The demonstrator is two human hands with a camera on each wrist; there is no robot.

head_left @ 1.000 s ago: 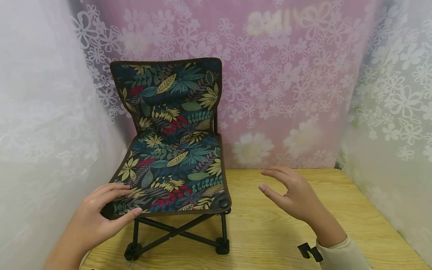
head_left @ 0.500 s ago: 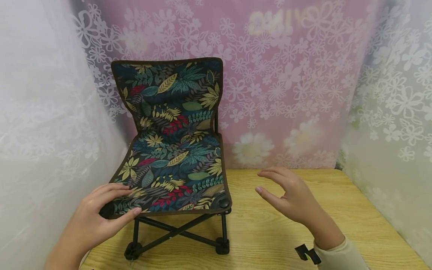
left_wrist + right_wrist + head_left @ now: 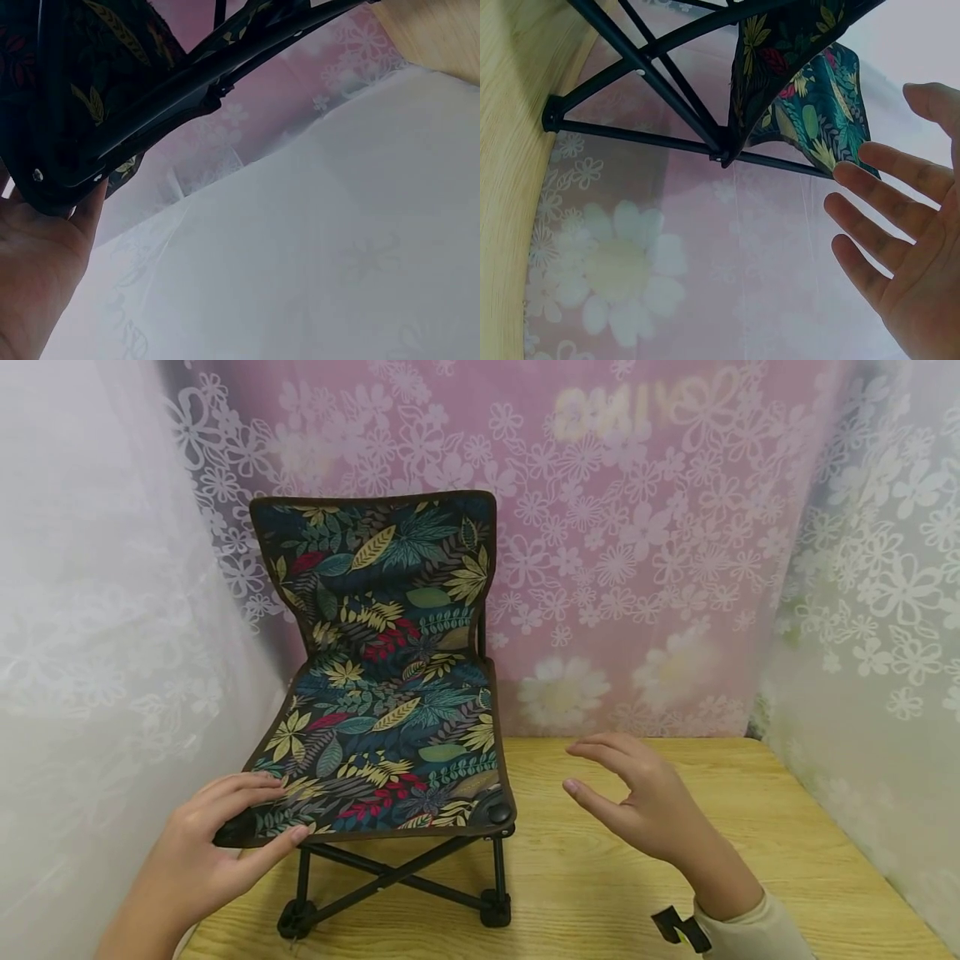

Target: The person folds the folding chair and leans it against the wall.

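Your left hand [image 3: 206, 847] is gripping the near left corner of the folding chair's seat [image 3: 382, 752], thumb curling under the edge and fingers [image 3: 247, 787] lying on the fabric. Your right hand [image 3: 645, 806] is hovering just right of the seat's near right corner, fingers spread loosely, holding nothing, pointing leftward at it. The folding chair [image 3: 390, 693] is standing upright on the table [image 3: 750, 843], its seat running away from you toward the backrest.

Both hands bare. R arm: cream sleeve [image 3: 750, 931], black clip [image 3: 681, 928] at cuff. L forearm unsleeved.
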